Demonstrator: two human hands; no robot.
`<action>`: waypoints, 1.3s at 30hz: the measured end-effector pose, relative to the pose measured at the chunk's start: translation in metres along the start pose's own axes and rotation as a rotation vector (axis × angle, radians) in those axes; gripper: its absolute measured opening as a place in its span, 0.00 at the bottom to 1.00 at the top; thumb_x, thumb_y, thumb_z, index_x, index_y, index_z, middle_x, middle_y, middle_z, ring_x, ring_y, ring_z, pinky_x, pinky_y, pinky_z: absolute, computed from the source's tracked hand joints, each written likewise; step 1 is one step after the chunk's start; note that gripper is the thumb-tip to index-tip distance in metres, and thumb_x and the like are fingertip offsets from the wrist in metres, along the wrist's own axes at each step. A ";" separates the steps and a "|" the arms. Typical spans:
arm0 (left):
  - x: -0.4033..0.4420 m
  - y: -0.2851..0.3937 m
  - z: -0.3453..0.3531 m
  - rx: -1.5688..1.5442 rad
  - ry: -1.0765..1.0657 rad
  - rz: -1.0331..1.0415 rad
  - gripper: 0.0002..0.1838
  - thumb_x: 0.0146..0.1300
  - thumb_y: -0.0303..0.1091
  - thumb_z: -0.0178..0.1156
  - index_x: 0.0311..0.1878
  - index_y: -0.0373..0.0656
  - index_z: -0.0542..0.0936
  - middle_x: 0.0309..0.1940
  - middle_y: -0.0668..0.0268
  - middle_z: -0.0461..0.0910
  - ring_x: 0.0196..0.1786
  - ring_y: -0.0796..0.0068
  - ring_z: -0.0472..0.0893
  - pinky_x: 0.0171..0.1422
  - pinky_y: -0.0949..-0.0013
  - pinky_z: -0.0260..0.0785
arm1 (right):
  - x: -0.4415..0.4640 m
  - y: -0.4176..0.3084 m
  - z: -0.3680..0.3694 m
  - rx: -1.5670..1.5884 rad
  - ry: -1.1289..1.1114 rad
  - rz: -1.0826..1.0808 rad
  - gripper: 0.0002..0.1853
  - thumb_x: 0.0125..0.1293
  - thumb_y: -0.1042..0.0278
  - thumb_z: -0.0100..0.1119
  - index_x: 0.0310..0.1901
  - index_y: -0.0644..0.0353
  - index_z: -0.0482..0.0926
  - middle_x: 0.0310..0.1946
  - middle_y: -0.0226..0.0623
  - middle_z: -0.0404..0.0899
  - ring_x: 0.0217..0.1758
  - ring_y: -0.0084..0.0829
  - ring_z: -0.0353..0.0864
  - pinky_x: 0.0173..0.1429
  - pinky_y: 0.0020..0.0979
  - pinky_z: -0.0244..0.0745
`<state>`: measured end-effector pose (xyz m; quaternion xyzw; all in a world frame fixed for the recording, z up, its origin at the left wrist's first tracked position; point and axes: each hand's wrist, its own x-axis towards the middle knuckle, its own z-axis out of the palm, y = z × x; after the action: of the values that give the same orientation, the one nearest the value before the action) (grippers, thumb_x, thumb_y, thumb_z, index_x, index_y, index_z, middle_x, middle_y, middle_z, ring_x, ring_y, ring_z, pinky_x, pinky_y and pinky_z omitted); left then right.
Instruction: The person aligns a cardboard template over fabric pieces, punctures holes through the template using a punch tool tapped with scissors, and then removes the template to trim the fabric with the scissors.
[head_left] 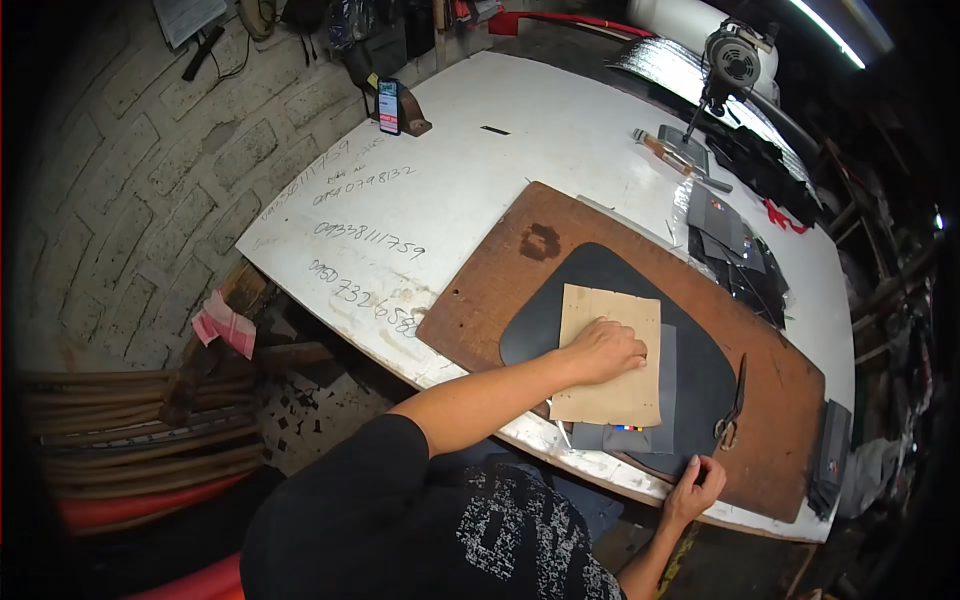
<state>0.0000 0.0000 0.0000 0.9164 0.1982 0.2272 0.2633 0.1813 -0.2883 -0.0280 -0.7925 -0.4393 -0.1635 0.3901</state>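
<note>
brown card [600, 405] lies on a grey sheet [668, 380], both on a black mat [575, 275] over a wooden board [495, 250]. the left hand [605, 350] rests on the card, fingers curled in; whether they pinch anything, i cannot tell. the right hand [697, 487] sits by the near edge of the board, thumb and fingers bent, and what it grips, if anything, is unclear.

slipping looks the likeliest trouble: the left hand bears on one area near the middle of the card, so a sideways push could swivel it out of line with the sheet. the sheet also sticks out on the person's side (a small coloured patch [630, 428] shows there), where a brush from the shirt [520, 525] might drag it askew. scissors [736, 400] lie beyond the right hand, near the mat; a careless reach could knock them.
</note>
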 end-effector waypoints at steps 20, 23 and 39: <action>0.000 -0.002 0.004 0.020 0.085 0.051 0.13 0.69 0.44 0.63 0.42 0.47 0.89 0.35 0.55 0.85 0.46 0.52 0.85 0.55 0.48 0.73 | 0.003 -0.007 0.000 0.036 0.038 0.016 0.07 0.71 0.69 0.65 0.42 0.65 0.82 0.40 0.44 0.81 0.46 0.47 0.78 0.55 0.44 0.71; 0.000 0.000 0.000 0.019 0.039 0.032 0.14 0.71 0.45 0.62 0.47 0.47 0.89 0.37 0.57 0.85 0.47 0.52 0.84 0.57 0.49 0.72 | 0.002 -0.004 0.001 0.022 0.034 0.002 0.08 0.71 0.69 0.65 0.42 0.65 0.82 0.40 0.44 0.81 0.46 0.47 0.78 0.55 0.44 0.71; 0.001 0.001 -0.002 0.021 0.025 0.021 0.14 0.70 0.45 0.62 0.46 0.46 0.89 0.37 0.57 0.86 0.47 0.52 0.85 0.58 0.49 0.72 | 0.003 -0.006 0.000 0.007 0.028 -0.007 0.08 0.71 0.69 0.65 0.41 0.66 0.81 0.39 0.44 0.81 0.47 0.48 0.77 0.55 0.46 0.70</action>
<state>-0.0003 0.0007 0.0026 0.9183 0.1943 0.2392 0.2486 0.1782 -0.2849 -0.0232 -0.7872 -0.4373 -0.1746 0.3983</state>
